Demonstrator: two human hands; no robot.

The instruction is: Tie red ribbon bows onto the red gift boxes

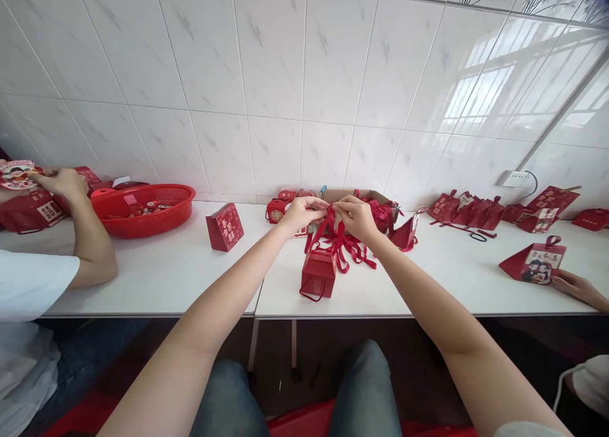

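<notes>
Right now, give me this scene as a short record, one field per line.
Left hand: fingertip grip on ribbon
Right hand: same ribbon, close beside the left
Below hands: corded box, upright on the table
Left side: patterned box; red basket holding small items
Right side: photo box, a person's hand at it
Far left: another person's hand at a round picture piece
</notes>
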